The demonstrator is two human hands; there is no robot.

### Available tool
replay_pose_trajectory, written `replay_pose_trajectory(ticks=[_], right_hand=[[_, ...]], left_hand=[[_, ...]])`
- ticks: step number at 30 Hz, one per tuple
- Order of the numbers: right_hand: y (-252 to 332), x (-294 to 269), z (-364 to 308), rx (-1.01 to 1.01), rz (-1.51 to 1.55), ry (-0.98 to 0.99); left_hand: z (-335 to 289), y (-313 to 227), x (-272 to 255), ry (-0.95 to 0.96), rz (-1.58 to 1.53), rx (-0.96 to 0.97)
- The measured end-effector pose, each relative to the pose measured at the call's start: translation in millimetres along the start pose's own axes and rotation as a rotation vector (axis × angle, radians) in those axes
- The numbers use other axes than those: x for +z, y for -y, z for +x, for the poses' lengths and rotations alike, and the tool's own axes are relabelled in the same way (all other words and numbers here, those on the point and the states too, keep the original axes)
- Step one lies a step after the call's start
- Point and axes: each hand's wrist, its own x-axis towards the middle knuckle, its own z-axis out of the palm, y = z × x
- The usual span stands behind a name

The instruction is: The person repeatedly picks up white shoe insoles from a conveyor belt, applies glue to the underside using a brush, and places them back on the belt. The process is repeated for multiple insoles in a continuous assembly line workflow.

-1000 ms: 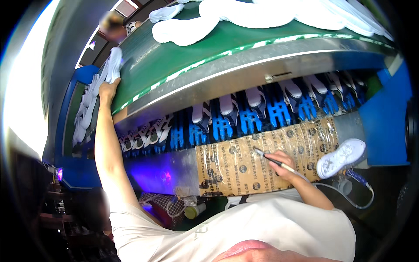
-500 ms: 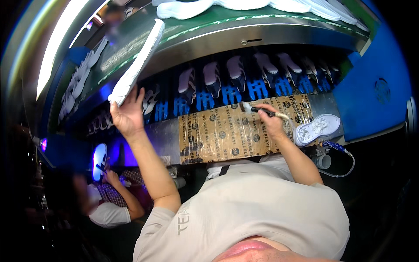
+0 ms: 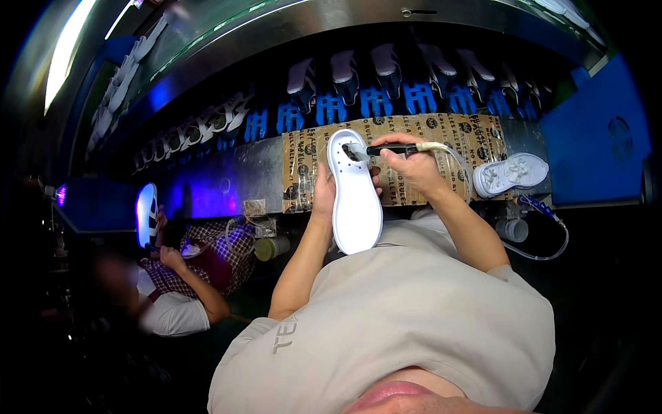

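A white shoe sole (image 3: 358,214) lies across my left hand (image 3: 323,194), lengthwise toward my chest. My thumb is along its left edge and fingertips show past its right edge. In my right hand (image 3: 416,170) is a black-handled brush (image 3: 393,148) with a pale hose at its rear. Its whitish bristles are at the far end of the sole, over a dark patch with small dark holes round it; whether they touch is hard to tell. Right of my right hand, another white sole (image 3: 495,179) rests on the bench with crumpled white bits on it.
Brown printed cardboard (image 3: 303,145) covers the bench. Behind it, several shoe uppers (image 3: 343,69) sit above blue racks (image 3: 331,107). A blue panel (image 3: 593,152) stands at right. A clear jar (image 3: 512,230) and hose are below the bench edge. At left a co-worker (image 3: 186,290) handles a sole.
My left hand has brought the sole from the upper shelf at left down in front of my chest. The brush in my right hand now meets the sole's far end. The view has shifted.
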Motion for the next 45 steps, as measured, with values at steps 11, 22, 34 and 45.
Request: replay_pose_trajectory(ticks=[11, 22, 34, 45], right_hand=[[9.7, 9.1, 22.0, -0.213, -0.168, 0.284], [38.3, 12.6, 30.6, -0.534, -0.645, 0.131], [70.5, 5.7, 12.1, -0.641, -0.562, 0.617], [76.6, -8.1, 19.1, -0.35, -0.096, 0.571]], left_hand=[[33.7, -8.0, -6.7, 0.139, 0.034, 0.242], [38.5, -35.6, 37.9, 0.108, -0.031, 0.352], [58.1, -71.4, 55.5, 0.356, -0.124, 0.282], [52.5, -121.2, 82.5, 0.52, 0.089, 0.416]])
